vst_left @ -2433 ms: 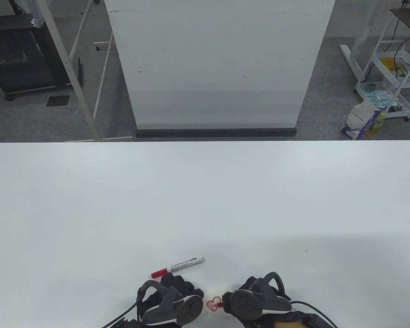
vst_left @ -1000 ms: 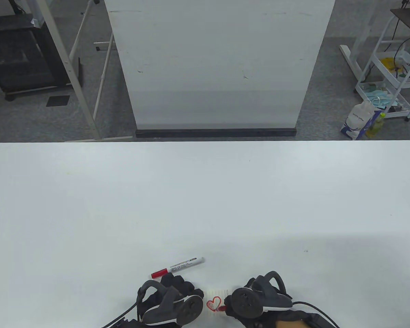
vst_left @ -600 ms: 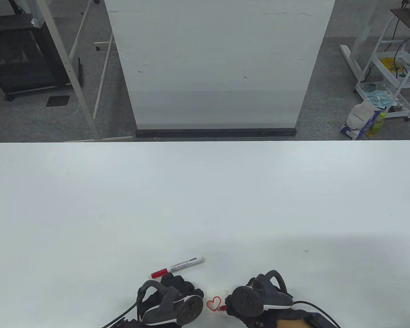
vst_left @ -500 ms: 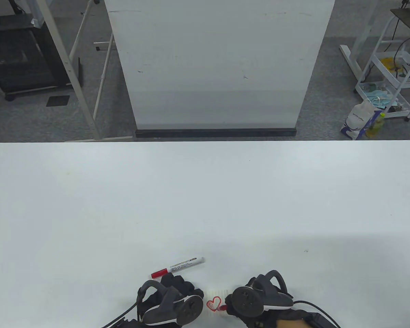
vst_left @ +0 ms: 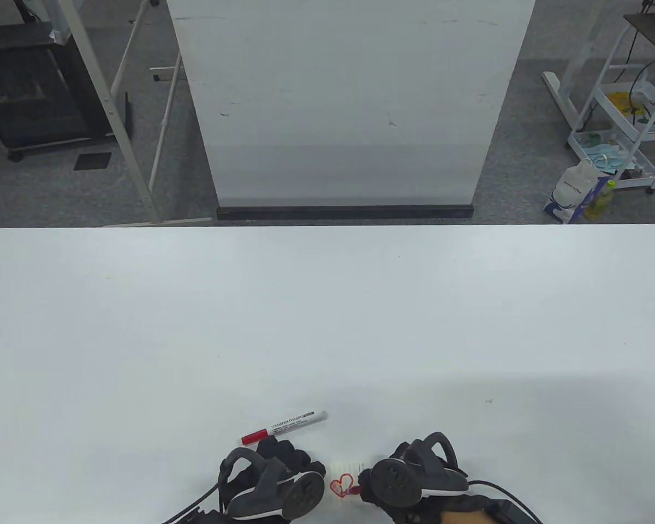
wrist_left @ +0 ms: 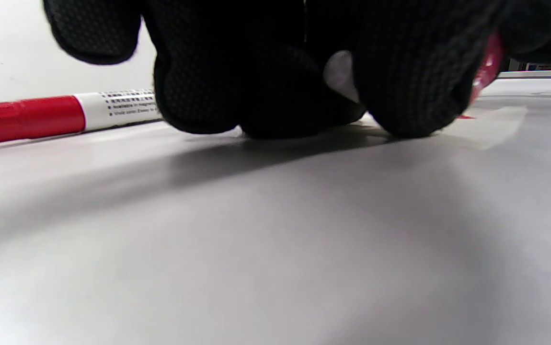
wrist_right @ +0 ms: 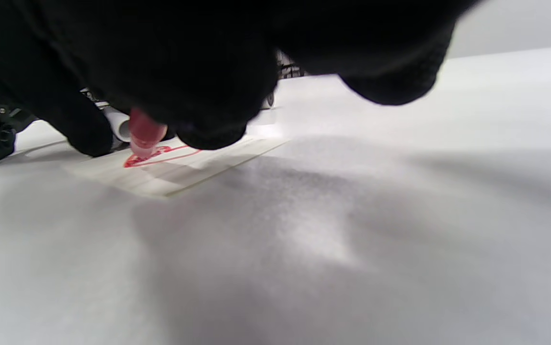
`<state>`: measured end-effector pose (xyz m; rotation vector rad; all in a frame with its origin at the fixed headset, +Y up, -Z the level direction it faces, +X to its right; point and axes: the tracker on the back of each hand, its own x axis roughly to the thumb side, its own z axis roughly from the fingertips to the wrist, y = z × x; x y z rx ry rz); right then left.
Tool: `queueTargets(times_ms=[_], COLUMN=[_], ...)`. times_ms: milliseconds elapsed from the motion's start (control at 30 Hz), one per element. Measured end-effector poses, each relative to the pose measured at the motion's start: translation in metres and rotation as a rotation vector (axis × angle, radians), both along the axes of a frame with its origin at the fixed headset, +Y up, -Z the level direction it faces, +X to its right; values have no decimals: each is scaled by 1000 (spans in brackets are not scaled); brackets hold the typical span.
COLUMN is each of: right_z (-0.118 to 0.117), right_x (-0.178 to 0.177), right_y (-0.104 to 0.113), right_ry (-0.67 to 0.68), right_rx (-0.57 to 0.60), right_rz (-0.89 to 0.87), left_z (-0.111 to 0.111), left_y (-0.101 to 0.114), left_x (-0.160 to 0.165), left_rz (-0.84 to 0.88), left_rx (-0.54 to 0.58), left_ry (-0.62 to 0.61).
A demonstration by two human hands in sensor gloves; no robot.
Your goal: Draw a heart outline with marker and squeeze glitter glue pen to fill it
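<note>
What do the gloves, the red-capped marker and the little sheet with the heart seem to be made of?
Gloves, as on the left hand: black knitted fabric, matte, weave showing. Marker: probably plastic, smooth with a slight sheen, a printed white barrel and a red cap. Sheet: thin lined paper, cream, matte, lying flat on the table.

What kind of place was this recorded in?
Probably a lab or recording workspace, not a home: a bare white table, a white screen standing behind it on grey carpet, and a wire cart with cables at the side.

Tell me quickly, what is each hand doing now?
Left hand: fingers rest on the table; whether curled cannot be told.
Right hand: grips the glue pen, tip on the heart.
</note>
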<state>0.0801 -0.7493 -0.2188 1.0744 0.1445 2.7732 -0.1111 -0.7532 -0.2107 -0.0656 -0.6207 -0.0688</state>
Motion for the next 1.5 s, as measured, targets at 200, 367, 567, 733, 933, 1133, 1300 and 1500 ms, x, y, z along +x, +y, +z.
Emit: queueTargets(times_ms=[200,367,567,733,933,1133,1300,1500], right_z=[1,-1,-1,-1,0,2,2,1], right_x=[0,2,0,2,0,0,-1,0], right_y=[4,2,3,4,2,5,4,6], right_ry=[-12,17,-13,33,-8,28,2,20], right_rx=[30,-45,20,-69,17,-52,10,-12], right_rz=[27,-2,20,21,12,28,22,33], left_z=[0,0,0,0,0,0,0,0], left_y=[0,0,0,0,0,0,0,1], left_x=[0,0,0,0,0,0,0,0], left_rz=[1,1,1,0,0,1,1,0], left_rx=[-1,-1,-1,0,0,-1,-1,0], left_ry=[0,0,0,0,0,-1,-1,0])
